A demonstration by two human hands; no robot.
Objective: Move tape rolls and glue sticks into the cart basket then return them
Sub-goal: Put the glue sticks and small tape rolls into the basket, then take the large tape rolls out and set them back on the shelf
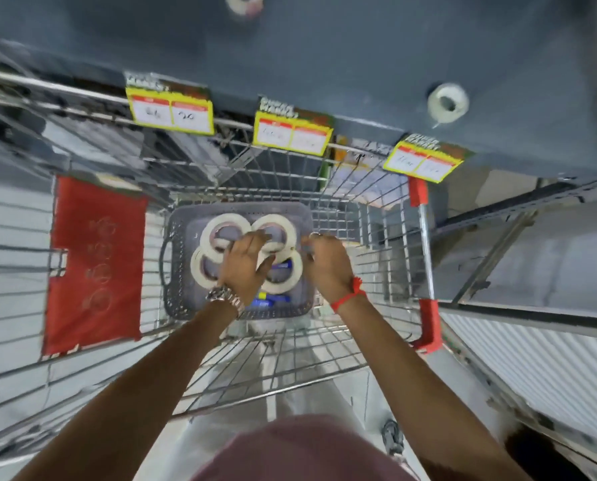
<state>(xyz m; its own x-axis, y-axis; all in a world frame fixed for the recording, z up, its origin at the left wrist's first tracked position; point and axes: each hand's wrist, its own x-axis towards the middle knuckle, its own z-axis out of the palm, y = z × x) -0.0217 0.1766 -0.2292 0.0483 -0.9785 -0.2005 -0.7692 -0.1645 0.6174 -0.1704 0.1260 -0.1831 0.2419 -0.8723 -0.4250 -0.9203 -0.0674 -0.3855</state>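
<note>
A grey perforated basket (179,237) sits inside the wire cart (290,359). Several white tape rolls (208,234) lie flat in it, with blue glue sticks (269,301) partly showing under them at the near side. My left hand (246,262), with a watch on its wrist, is spread over the middle of the rolls, fingers on them. Over the basket's right rim is my right hand (325,262), with a red thread on its wrist; its fingers are curled and what they hold is hidden. Another tape roll (448,105) lies on the dark shelf above, and one more tape roll (243,3) at the top edge.
The dark shelf (359,64) carries yellow price tags (292,135) along its front edge, right over the cart's far end. A red child-seat flap (95,265) hangs on the cart's left. The cart's red-capped handle bar (427,258) runs along the right.
</note>
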